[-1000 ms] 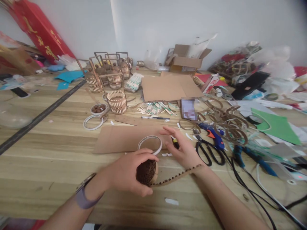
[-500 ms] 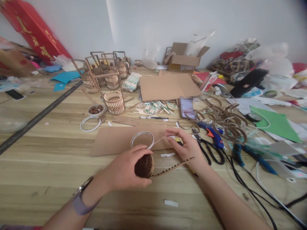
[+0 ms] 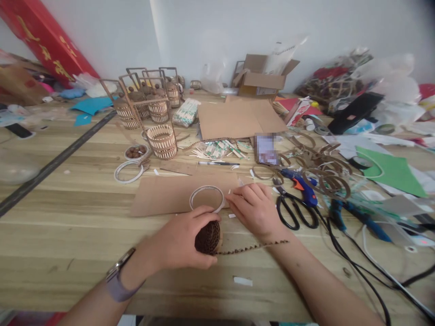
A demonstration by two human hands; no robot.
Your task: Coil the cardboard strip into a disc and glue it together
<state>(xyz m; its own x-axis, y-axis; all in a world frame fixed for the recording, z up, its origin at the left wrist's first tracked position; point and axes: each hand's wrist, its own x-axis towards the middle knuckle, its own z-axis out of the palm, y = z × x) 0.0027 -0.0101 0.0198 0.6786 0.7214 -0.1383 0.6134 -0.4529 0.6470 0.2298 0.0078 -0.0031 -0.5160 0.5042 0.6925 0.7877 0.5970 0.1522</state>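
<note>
My left hand [image 3: 185, 237] is wrapped round a dark brown coil of corrugated strip [image 3: 208, 239], its thumb and fingers on opposite sides. The loose end of the strip [image 3: 251, 247] runs right, towards my right wrist. My right hand [image 3: 253, 206] is closed, its fingertips pinched together beside a white tape ring [image 3: 206, 199]; what they pinch is too small to make out. The ring rests on a brown cardboard sheet [image 3: 163, 192], just beyond the coil.
Black-handled scissors [image 3: 295, 210] and a blue glue gun [image 3: 304, 188] lie to the right, with cables below them. Brown rings [image 3: 335, 183] are heaped behind. Small woven baskets [image 3: 161, 142] stand at the back left. A paper scrap [image 3: 242, 281] lies in front.
My right hand has turned and its fingers have closed up, where a thin strip stretched from the ring to them before. My left hand and the coil have shifted slightly right.
</note>
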